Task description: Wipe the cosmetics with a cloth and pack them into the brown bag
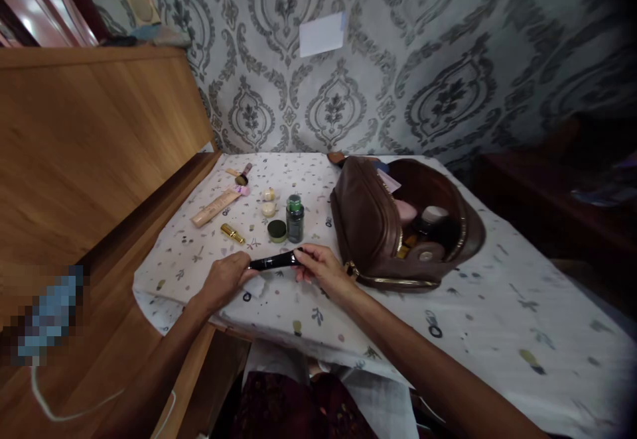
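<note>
Between my two hands is a slim black cosmetic tube, held level just above the table's near side. My left hand is closed on its left end, and my right hand pinches its right end. Something white and crumpled, perhaps a tissue, shows under my left hand. Just beyond the tube stand a dark green bottle and a low round jar with a dark lid. A gold lipstick tube lies to their left. Small print on the black tube is unreadable.
An unzipped brown leather bag with cosmetics inside stands right of my right hand. Farther left lie a beige squeeze tube, a makeup brush and two small jars. A wooden panel bounds the left; a patterned wall rises behind.
</note>
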Tool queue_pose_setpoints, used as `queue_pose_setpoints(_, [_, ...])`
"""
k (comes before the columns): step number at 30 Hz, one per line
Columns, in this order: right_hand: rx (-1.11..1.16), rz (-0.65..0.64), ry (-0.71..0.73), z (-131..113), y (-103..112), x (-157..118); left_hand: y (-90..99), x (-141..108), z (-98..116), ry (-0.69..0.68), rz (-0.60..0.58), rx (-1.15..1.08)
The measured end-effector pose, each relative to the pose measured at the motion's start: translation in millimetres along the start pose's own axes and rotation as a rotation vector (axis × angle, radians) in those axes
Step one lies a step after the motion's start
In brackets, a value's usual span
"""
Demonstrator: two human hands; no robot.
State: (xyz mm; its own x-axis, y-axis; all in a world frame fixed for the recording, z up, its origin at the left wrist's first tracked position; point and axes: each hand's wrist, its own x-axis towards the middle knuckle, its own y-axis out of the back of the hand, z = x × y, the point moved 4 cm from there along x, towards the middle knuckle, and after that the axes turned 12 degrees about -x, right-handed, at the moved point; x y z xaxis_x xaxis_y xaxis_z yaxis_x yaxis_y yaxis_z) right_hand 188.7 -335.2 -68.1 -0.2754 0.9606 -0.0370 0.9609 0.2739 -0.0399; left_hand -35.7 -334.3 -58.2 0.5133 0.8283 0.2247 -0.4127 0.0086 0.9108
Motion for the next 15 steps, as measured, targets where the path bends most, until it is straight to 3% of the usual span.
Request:
queue_pose_setpoints(5, [-0.003, -0.028, 0.06, -4.7, -1.6, -2.7, 10.7, 0.3, 7.0, 0.038, 0.111, -0.218])
queue_pose_setpoints(8, [-0.019, -0.049, 0.102, -7.9, -1.8, -3.3, 17.2, 3.3, 9.7, 0.15, 0.151, -0.398])
queue_pose_setpoints(12, [-0.078, -0.073, 0.185, -13.9, -1.1, -5.0, 15.8, 5.0, 7.9, 0.326, 0.075, -0.624])
queue_pose_setpoints(15, [-0.105, -0.079, 0.261, -19.2, -0.3, -7.3, 11.4, 2.2, 8.4, 0.378, 0.039, -0.709])
